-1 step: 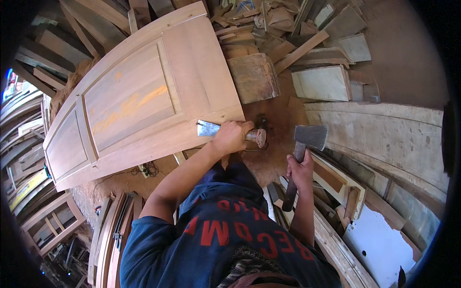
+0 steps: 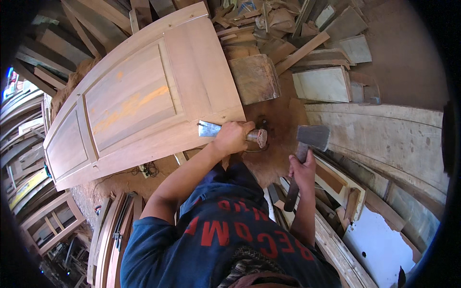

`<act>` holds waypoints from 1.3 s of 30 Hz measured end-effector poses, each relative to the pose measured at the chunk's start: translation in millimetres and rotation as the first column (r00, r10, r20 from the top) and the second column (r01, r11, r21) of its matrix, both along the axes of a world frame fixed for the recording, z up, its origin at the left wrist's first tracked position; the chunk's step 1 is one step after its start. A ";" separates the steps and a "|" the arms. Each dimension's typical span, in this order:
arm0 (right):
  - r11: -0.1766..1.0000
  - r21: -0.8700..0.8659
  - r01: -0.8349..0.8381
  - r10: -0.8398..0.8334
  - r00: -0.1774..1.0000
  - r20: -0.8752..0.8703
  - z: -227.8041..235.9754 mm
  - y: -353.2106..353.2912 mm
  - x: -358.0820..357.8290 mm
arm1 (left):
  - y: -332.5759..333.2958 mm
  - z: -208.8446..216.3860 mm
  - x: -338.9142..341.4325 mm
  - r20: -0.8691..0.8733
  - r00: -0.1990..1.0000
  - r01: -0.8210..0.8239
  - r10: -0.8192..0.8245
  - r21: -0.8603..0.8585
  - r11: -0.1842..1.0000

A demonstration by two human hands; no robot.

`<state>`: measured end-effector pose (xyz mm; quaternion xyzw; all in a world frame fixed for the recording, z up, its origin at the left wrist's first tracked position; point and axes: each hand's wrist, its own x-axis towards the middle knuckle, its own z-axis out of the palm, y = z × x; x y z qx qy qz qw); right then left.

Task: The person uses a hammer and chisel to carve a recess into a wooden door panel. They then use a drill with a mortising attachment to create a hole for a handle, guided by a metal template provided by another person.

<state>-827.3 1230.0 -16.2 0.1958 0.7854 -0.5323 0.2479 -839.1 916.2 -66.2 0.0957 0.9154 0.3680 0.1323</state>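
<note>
A pale wooden panel door [image 2: 201,72] lies flat before me, with raised panels and orange filler patches. My left hand [image 2: 232,136] is closed round a broad chisel [image 2: 208,129]; its flat steel blade lies over the door's near right corner. The chisel's frayed wooden butt [image 2: 261,138] sticks out past the door's edge. To the right, my right hand [image 2: 302,170] grips a hatchet [image 2: 313,137] by its dark wooden handle. The hatchet head is up, its broad edge facing right, apart from the chisel.
Scrap wood [image 2: 302,53] is heaped beyond the door's right end. A long weathered board [image 2: 384,129] lies at the right, with planks and a white sheet [image 2: 379,240] nearer me. Timber [image 2: 110,235] stands at the lower left. A cable [image 2: 150,169] lies below the door's near edge.
My right hand and the hatchet have shifted very slightly to the right. My left hand and the chisel stay almost where they were.
</note>
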 end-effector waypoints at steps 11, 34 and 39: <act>0.899 0.377 -0.223 0.312 0.930 -0.194 -41.6 -57.7 0.5 | 5.0 -12.2 -19.2 0.050 0.965 -0.259 0.257 0.047 0.965; 0.960 0.004 -0.279 0.275 0.948 0.161 1.5 -71.2 -83.3 | -84.8 43.7 -22.4 0.001 1.000 -0.021 0.021 -0.072 0.997; 0.985 -0.061 -0.160 0.163 0.985 0.055 -3.6 -91.2 -119.9 | -116.7 36.6 -196.1 -0.294 0.954 -0.086 0.062 -0.069 0.994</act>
